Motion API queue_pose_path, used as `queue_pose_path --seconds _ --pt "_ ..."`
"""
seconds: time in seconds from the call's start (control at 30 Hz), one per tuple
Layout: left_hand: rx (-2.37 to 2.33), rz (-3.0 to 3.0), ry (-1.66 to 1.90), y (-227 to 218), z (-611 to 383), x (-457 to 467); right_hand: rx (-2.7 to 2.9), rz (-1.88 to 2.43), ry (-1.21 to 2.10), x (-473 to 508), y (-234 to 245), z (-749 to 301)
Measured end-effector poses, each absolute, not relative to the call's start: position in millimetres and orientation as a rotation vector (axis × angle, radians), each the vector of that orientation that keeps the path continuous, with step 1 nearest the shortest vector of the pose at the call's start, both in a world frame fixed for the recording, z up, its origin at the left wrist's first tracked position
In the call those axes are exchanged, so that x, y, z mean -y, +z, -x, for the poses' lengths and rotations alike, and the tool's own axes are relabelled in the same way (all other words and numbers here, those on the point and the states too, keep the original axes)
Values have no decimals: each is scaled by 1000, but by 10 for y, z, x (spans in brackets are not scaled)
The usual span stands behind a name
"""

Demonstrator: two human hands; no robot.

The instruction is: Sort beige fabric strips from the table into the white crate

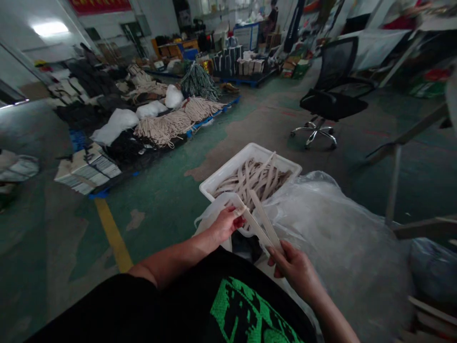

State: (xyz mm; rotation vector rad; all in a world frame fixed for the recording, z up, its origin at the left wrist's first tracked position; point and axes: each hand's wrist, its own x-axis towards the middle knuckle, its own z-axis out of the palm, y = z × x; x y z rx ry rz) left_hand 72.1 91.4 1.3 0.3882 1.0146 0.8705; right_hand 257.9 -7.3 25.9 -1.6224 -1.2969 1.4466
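Observation:
My left hand (pixel 225 224) pinches one end of a flat beige strap (pixel 257 229) between thumb and fingers. Lower and to the right, my right hand (pixel 294 267) is closed around the same beige material, where two lengths come together; the second length sticks up with a free end. Whether the two lengths are one folded strap, I cannot tell. Just beyond my hands is a white plastic bin (pixel 222 177) holding a tangled heap of similar straps (pixel 246 176). A white bag or cloth lies by the bin's near side, partly behind my left hand.
A large clear plastic bag (pixel 339 238) bulges to the right of the bin. Further off stands a black office chair (pixel 335 90) on wheels. Blue pallets to the left carry bundles of beige cords (pixel 167 126) and white bags (pixel 117 125). A metal frame (pixel 394 186) stands at far right.

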Motion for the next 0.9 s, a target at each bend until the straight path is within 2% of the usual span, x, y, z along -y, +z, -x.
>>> queue_pose_path --seconds 0.1,0.3,0.5,0.73,0.9 --pt "-911 -414 762 -30 -817 -770 1279 1647 1352 -92 270 -2473" --pt "-958 -330 947 96 -594 -1047 1283 1603 1406 -116 349 -2562" --pt "-891 -368 843 33 -746 -865 1338 1680 1268 -246 350 -2467" --pt "-990 -300 960 -25 -644 -908 1445 1715 1308 -161 179 -2586" --pt "-867 -427 859 28 -805 -751 1460 1726 1182 -205 271 -2484"
